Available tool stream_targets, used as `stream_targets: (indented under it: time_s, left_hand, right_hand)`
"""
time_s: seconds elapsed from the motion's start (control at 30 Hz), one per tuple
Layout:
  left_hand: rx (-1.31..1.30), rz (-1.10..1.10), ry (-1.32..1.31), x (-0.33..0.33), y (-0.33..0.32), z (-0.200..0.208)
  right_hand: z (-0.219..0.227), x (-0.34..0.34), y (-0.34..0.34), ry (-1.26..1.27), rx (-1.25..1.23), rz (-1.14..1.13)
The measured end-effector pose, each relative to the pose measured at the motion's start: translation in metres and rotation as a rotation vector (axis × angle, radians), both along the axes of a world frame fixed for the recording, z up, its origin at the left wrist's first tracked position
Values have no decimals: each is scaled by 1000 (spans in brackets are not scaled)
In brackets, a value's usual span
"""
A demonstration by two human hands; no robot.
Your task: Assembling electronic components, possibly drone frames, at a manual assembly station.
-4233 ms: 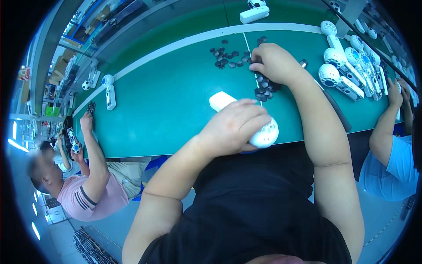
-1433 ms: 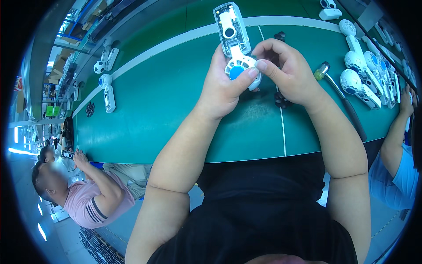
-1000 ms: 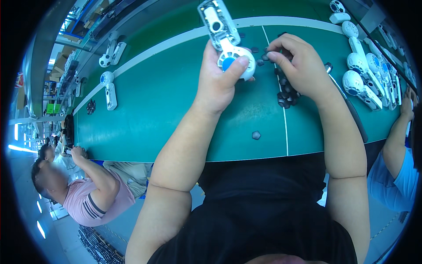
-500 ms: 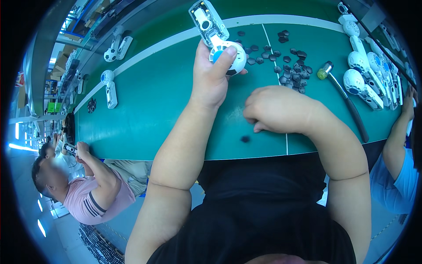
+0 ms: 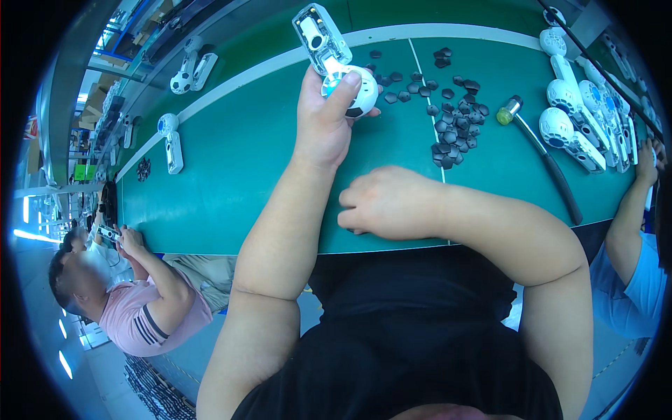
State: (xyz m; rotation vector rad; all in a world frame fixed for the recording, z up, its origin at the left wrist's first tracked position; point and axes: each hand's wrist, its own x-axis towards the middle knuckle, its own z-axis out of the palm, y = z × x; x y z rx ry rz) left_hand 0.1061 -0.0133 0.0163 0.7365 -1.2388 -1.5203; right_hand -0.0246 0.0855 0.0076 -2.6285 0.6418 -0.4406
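My left hand (image 5: 323, 126) is closed around a white device with a round, football-patterned head (image 5: 364, 98) and a long rectangular body (image 5: 322, 38). My thumb presses on the head, and the open casing of the body points up and away from me. Low over the green table near its front edge, my right hand (image 5: 388, 203) has its fingers curled downward. Whatever they hold, if anything, is hidden beneath the hand. Beyond it to the right lies a pile of black pentagon pieces (image 5: 458, 126), with several more scattered toward the device.
A mallet (image 5: 542, 154) with a yellow-and-metal head and black handle lies on the right. Several white devices (image 5: 588, 119) crowd the far right, beside a co-worker's arm (image 5: 626, 217). Another device (image 5: 171, 143) lies left. A person in pink (image 5: 150, 311) works at the left.
My right hand has moved left and nearer to me, over the spot where a loose black piece lay. More black pieces show where it was. The left hand keeps its hold on the device.
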Motion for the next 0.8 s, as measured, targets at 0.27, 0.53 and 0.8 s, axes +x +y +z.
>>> stream_targets:
  time_s: [0.27, 0.53, 0.8]
  left_hand:
    - [7, -23, 10, 1, -1, 0]
    - [-8, -18, -11, 0, 0, -1]
    - [-33, -12, -28, 0, 1, -1]
  right_hand:
    - [0, -2, -4, 60, -112, 19]
    - [12, -4, 1, 90, -12, 59]
    - [10, -23, -11, 39, -81, -69]
